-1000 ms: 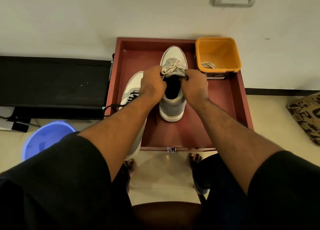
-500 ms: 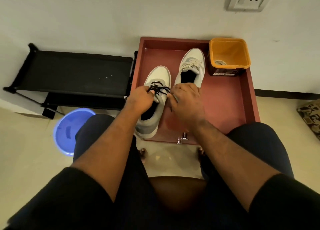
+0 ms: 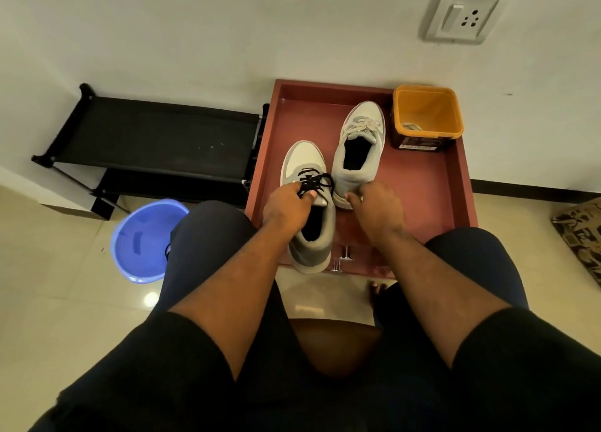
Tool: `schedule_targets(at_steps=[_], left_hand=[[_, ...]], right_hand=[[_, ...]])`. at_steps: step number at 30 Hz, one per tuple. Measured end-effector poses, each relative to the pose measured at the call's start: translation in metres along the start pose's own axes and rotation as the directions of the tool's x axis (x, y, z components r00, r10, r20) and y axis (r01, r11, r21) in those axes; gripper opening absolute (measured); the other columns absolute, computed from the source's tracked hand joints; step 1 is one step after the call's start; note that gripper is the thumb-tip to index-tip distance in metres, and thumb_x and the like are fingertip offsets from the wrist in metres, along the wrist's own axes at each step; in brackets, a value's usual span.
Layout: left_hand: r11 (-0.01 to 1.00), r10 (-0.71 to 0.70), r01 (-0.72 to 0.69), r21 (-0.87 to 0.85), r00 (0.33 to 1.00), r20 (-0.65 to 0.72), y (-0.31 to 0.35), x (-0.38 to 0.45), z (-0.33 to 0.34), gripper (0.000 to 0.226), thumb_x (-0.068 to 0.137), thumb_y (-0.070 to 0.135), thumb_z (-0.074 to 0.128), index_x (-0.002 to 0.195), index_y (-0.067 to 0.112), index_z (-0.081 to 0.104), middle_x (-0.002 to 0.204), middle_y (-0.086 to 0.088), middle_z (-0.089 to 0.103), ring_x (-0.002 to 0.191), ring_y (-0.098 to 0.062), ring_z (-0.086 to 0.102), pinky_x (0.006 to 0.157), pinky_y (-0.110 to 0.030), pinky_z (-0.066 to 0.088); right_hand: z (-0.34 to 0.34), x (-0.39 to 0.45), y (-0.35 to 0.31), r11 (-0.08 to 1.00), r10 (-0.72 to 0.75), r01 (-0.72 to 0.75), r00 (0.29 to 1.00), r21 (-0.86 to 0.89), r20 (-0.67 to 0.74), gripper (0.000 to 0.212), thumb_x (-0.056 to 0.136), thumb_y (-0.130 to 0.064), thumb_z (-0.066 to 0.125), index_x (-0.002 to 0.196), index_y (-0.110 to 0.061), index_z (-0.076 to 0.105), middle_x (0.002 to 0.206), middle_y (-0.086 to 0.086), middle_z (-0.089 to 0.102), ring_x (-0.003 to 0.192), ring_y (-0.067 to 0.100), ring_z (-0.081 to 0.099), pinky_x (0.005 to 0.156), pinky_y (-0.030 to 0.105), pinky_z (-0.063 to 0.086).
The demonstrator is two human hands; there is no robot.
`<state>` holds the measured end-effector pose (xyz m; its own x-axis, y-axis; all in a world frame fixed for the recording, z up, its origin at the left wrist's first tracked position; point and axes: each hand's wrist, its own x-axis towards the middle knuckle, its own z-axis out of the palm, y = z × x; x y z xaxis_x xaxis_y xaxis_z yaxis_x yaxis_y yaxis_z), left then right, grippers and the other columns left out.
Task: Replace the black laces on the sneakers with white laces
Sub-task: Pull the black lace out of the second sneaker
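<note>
**Fingers of the left hand grip a black-laced sneaker over a red tray**

Fingers of the left hand curl over the near sneaker, thumb at the tongue, touching the knotted black laces. This grey and white shoe lies toe away from the person, its heel overhanging the tray's front edge. The right hand hovers just beside it, fingers loosely curled and holding nothing, its fingertips near the heel of the second sneaker.

That second sneaker sits farther back on the red tray, toe toward the wall, and already carries white laces. An orange tub stands in the tray's back right corner with a pale lace coiled inside.

Left of the tray, a black shoe rack stands against the white wall. A blue plastic basin rests on the tiled floor beside the person's left knee. A switch and socket plate is mounted on the wall above. A patterned cushion shows at the right edge.
</note>
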<state>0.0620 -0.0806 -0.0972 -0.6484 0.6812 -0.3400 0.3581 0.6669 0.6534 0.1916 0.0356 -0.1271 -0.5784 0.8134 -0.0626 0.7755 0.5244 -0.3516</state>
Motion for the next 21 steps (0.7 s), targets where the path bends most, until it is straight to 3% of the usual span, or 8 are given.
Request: schedule_targets(at_steps=[3,5,10,15,17,19,21], left_hand=[[1.000,-0.003,0.002,0.025,1.000,0.031,0.003,0.001,0.000,0.043,0.100,0.034,0.050,0.136,0.011,0.053,0.130,-0.011,0.061,0.120,-0.029,0.056,0.099,-0.037,0.046],[1.000,0.004,-0.005,0.006,0.999,0.052,0.004,0.003,0.000,0.042,0.100,0.032,0.050,0.136,0.010,0.053,0.129,-0.011,0.061,0.120,-0.029,0.056,0.100,-0.039,0.046],[0.998,0.036,-0.033,-0.045,0.997,0.072,0.006,0.004,0.004,0.037,0.099,0.029,0.052,0.132,0.014,0.057,0.121,-0.006,0.064,0.113,-0.024,0.059,0.099,-0.038,0.048],[0.993,0.073,-0.061,-0.103,0.990,0.118,0.009,-0.007,0.014,0.028,0.096,0.028,0.058,0.119,0.014,0.065,0.105,-0.001,0.067,0.099,-0.017,0.062,0.080,-0.026,0.045],[0.990,0.071,-0.055,-0.129,0.989,0.128,0.009,-0.013,0.018,0.031,0.096,0.025,0.060,0.124,0.012,0.063,0.104,0.003,0.063,0.099,-0.014,0.059,0.080,-0.023,0.041],[0.984,0.060,-0.036,-0.173,0.989,0.135,0.007,-0.016,0.019,0.037,0.094,0.020,0.063,0.129,0.011,0.060,0.109,0.002,0.061,0.106,-0.012,0.058,0.083,-0.021,0.040],[0.976,0.034,-0.013,-0.218,0.995,0.095,0.003,-0.018,0.016,0.046,0.088,0.013,0.070,0.133,0.011,0.058,0.120,-0.002,0.061,0.114,-0.016,0.057,0.090,-0.023,0.042]], right_hand=[[-0.001,0.008,-0.010,0.957,0.216,-0.211,0.976,0.197,-0.006,0.050,0.090,-0.055,0.056,0.093,-0.008,0.071,0.089,0.010,0.066,0.080,0.029,0.061,0.062,0.030,0.036],[-0.003,0.016,-0.011,0.937,0.274,-0.267,0.962,0.223,0.001,0.047,0.090,-0.052,0.057,0.095,-0.006,0.069,0.094,0.012,0.068,0.085,0.031,0.063,0.063,0.029,0.036],[-0.007,0.018,0.010,0.946,0.265,-0.264,0.964,0.187,0.018,0.041,0.093,-0.045,0.057,0.093,-0.006,0.069,0.088,0.012,0.068,0.072,0.026,0.057,0.061,0.030,0.037],[-0.009,-0.007,0.021,0.892,0.331,-0.296,0.942,0.342,-0.048,0.024,0.092,-0.033,0.060,0.083,-0.011,0.066,0.087,0.006,0.066,0.081,0.024,0.061,0.064,0.028,0.037],[-0.012,-0.019,0.012,0.872,0.265,-0.227,0.964,0.434,-0.028,0.013,0.093,-0.017,0.060,0.097,-0.010,0.069,0.100,0.005,0.068,0.089,0.017,0.061,0.072,0.021,0.040],[-0.014,-0.026,0.003,0.853,0.104,-0.092,0.995,0.513,0.005,0.035,0.090,0.000,0.053,0.123,-0.008,0.063,0.120,0.004,0.062,0.106,0.016,0.057,0.093,0.013,0.039],[-0.015,-0.024,0.000,0.879,-0.115,0.075,0.992,0.472,0.056,0.058,0.086,0.013,0.043,0.139,-0.009,0.050,0.139,0.006,0.050,0.130,0.017,0.044,0.108,0.009,0.022]])
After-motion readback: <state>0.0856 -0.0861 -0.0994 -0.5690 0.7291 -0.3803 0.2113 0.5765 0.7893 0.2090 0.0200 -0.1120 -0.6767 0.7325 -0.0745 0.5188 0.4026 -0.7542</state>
